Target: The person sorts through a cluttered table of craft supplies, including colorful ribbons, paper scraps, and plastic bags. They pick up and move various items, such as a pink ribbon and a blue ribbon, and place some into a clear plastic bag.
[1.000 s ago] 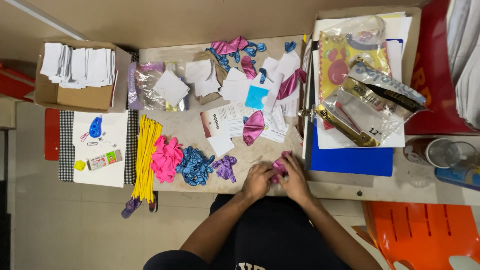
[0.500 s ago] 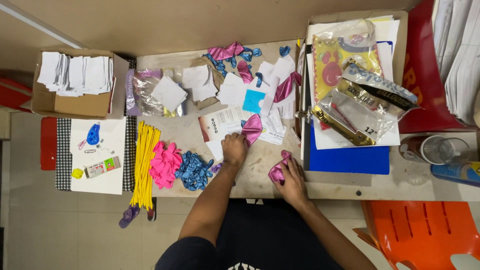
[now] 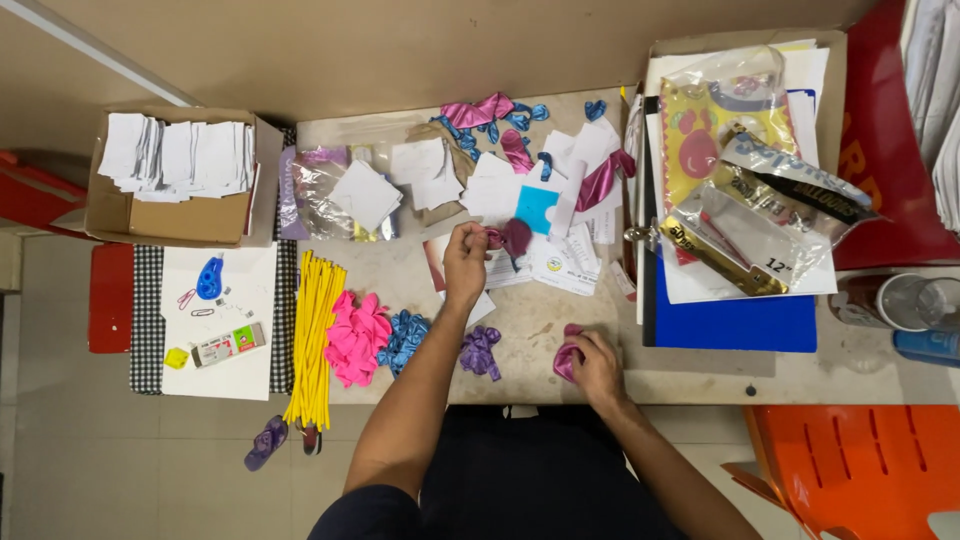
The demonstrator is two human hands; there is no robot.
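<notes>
Grip on limp magenta balloon (image 3: pixel 514 236)

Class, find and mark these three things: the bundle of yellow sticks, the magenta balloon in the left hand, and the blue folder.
yellow sticks (image 3: pixel 314 335): head view, middle of the bundle.
magenta balloon (image 3: pixel 514 237): head view, its round body beside the fingers.
blue folder (image 3: pixel 735 322): head view, bare lower cover.

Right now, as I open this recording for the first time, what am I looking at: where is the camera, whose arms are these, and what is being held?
The one picture comes from a camera worn on a person's head, looking straight down. The left hand pinches a magenta uninflated balloon lying among white paper slips. The right hand grips a crumpled pink balloon near the beige tabletop's front edge. Nearby lie a bundle of yellow sticks and pink, blue and purple balloon heaps.
</notes>
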